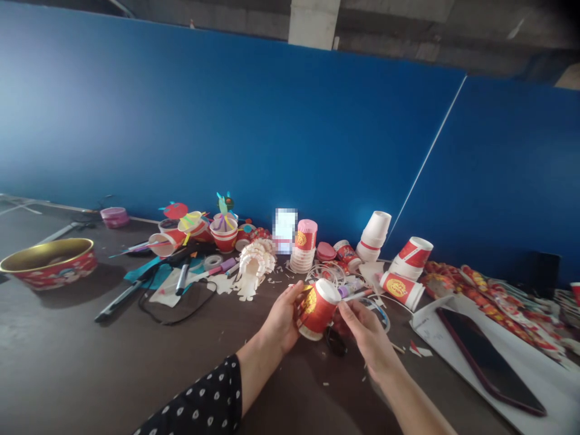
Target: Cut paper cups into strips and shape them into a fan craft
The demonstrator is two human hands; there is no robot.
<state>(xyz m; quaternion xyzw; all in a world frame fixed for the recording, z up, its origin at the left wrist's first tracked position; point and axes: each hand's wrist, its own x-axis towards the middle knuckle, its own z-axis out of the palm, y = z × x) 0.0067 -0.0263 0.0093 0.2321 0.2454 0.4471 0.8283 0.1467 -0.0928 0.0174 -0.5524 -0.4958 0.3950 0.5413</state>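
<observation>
A red paper cup [319,311] with a gold emblem is upside down in front of me, its white base facing up. My left hand [284,317] is closed around the cup's left side. On the other side, my right hand [362,329] has its thumb and fingers drawn together by the cup's edge. A slim pale stick-like thing [357,295] shows at those fingertips; whether it is held or lies behind them is unclear. Just below the cup is a small black object [336,342], partly shaded.
Stacked paper cups [302,257] stand beyond my hands, near a blurred bright screen [285,229]. Decorated cups [223,234], a marker [182,279] and a red-gold bowl [49,266] are leftward. At right a phone [492,362] rests on white paper [435,329]. A blue partition [254,133] rises behind.
</observation>
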